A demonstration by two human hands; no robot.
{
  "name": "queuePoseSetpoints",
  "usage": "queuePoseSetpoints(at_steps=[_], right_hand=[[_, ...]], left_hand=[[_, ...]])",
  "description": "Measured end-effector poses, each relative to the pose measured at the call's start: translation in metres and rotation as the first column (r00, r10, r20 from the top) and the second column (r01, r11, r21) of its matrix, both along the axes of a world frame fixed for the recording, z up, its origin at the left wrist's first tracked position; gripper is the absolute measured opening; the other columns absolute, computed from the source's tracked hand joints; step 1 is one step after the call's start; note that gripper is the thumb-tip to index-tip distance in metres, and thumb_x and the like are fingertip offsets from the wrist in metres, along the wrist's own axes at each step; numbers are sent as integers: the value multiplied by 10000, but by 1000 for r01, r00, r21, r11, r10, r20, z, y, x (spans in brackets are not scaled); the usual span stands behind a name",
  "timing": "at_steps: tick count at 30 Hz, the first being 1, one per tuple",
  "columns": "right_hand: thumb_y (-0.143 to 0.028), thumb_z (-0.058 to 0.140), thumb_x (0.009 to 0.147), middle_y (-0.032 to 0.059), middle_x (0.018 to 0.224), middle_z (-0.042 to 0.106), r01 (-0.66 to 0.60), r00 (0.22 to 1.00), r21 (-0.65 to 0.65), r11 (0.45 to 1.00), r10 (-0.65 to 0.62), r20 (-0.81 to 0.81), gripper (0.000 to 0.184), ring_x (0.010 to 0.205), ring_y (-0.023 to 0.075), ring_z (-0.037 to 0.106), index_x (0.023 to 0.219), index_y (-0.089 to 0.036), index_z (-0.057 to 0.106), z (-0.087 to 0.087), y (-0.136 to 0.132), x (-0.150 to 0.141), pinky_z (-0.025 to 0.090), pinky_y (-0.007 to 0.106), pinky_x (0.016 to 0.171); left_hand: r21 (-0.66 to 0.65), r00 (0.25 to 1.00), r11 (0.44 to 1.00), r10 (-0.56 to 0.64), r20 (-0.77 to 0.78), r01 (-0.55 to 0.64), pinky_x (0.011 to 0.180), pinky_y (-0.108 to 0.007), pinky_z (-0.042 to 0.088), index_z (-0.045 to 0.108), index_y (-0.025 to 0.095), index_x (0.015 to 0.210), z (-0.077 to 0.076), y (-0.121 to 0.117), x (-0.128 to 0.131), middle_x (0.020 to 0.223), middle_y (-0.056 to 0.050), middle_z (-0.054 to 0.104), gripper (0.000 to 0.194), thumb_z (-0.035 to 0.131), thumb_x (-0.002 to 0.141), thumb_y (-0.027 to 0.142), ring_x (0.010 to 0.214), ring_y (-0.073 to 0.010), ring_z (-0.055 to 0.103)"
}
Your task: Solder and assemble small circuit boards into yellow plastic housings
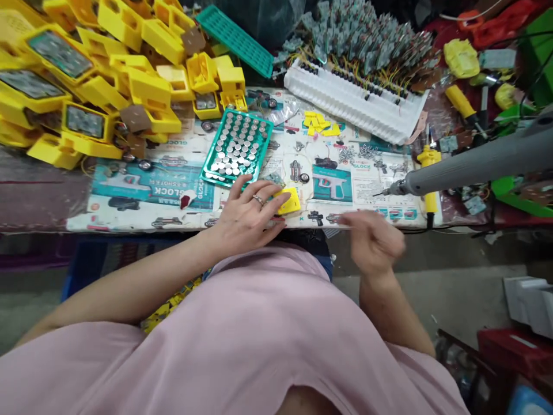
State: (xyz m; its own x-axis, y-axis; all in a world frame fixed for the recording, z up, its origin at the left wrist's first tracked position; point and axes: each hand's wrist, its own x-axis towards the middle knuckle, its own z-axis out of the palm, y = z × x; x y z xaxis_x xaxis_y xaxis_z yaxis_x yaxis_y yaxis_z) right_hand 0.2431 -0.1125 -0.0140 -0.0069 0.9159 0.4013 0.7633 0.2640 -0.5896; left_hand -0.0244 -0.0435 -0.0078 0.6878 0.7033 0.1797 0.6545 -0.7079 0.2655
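Observation:
My left hand [248, 216], with a ring on one finger, rests at the table's front edge. Its fingers and thumb close around a small flat yellow plastic part [290, 202], partly covered by them. Just beyond those fingers lies a green tray [261, 155] holding many silver button cells [235, 151]. My right hand [375, 242] is raised at the table edge, somewhat blurred, its fingers curled in; whatever they pinch, if anything, cannot be made out. Above it hangs a grey electric screwdriver [417, 183], its bit pointing left, apart from the hand.
Yellow plastic housings [151, 86] are heaped at the left back. A white foam rack [345, 101] with wired circuit boards [367, 34] stands behind. Small yellow pieces [317, 122] and loose screws [367, 151] lie mid-table. A yellow-handled tool [430, 161] lies at right.

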Motion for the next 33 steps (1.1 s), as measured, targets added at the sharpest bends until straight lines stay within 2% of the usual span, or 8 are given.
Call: queuePoseSetpoints(at_steps=[3, 9, 15, 17, 21, 24, 28, 33], right_hand=[[-305, 489, 1000, 56, 1174, 747, -158, 972, 45, 986, 148, 182, 251, 1104, 238, 671, 1142, -263, 691, -4, 40, -25, 537, 455, 993], [-277, 572, 964, 58, 1111, 771, -186, 913, -75, 980, 201, 354, 207, 1093, 263, 647, 1085, -242, 736, -20, 93, -25, 498, 464, 946], [-263, 652, 909, 27, 993, 760, -220, 967, 43, 975, 212, 144, 189, 918, 176, 701, 1080, -230, 727, 27, 79, -24, 554, 327, 830], [-252, 682, 887, 11, 965, 756, -232, 971, 65, 971, 226, 82, 166, 881, 155, 701, 1045, -238, 732, 47, 74, -24, 563, 305, 808], [-242, 734, 846, 1, 923, 743, -263, 964, 8, 965, 262, 51, 110, 786, 130, 691, 956, -243, 742, 66, 69, -22, 573, 289, 751], [-221, 739, 845, 7, 899, 733, -284, 955, -23, 959, 285, 88, 96, 808, 141, 697, 937, -245, 736, 66, 61, -20, 583, 293, 757], [-162, 683, 883, 32, 936, 720, -341, 928, -24, 940, 341, 150, 146, 853, 148, 702, 996, -245, 723, 75, 36, -22, 594, 296, 785], [-143, 660, 903, 42, 991, 713, -460, 859, 10, 888, 442, 257, 225, 889, 136, 699, 1107, -233, 692, 96, 12, -35, 592, 252, 772]], left_hand=[[-38, 1000, 999, 9, 5, -9, 1215, -578, 237, 613, 258, 1277, 1, 3, 5, 1373, -92, 648, 364, 560, 928, 349, 1328, -298, 538], [-123, 996, 992, -31, 84, 42, 1227, -579, 246, 648, 265, 1211, 2, 12, 2, 1362, -79, 664, 298, 500, 953, 286, 1341, -273, 551], [-309, 882, 940, 19, 472, 145, 1139, -467, 446, 559, 236, 1327, 18, 11, -17, 1312, -109, 678, 464, 558, 901, 420, 1265, -262, 619], [-519, 803, 833, 171, 570, 191, 1008, -424, 554, 478, 222, 1413, 25, 9, -19, 1312, -124, 673, 559, 466, 939, 518, 1194, -256, 667], [-875, 756, 394, 472, 454, 280, 914, -462, 604, 460, 186, 1447, 31, 10, -12, 1345, -146, 666, 623, 169, 984, 484, 1134, -276, 709], [-915, 663, 119, 654, 365, 386, 982, -541, 567, 516, 128, 1399, 27, 12, -7, 1335, -185, 669, 576, 261, 952, 386, 1194, -316, 677], [-868, 506, -97, 841, 190, 487, 992, -468, 551, 621, 111, 1219, 26, 16, -4, 1159, -141, 740, 443, 420, 889, 327, 1079, -274, 709], [-897, 656, -263, 753, 39, 355, 788, -304, 559, 671, 118, 1016, 32, 29, 8, 895, -90, 746, 343, 416, 945, 336, 748, -167, 697]])
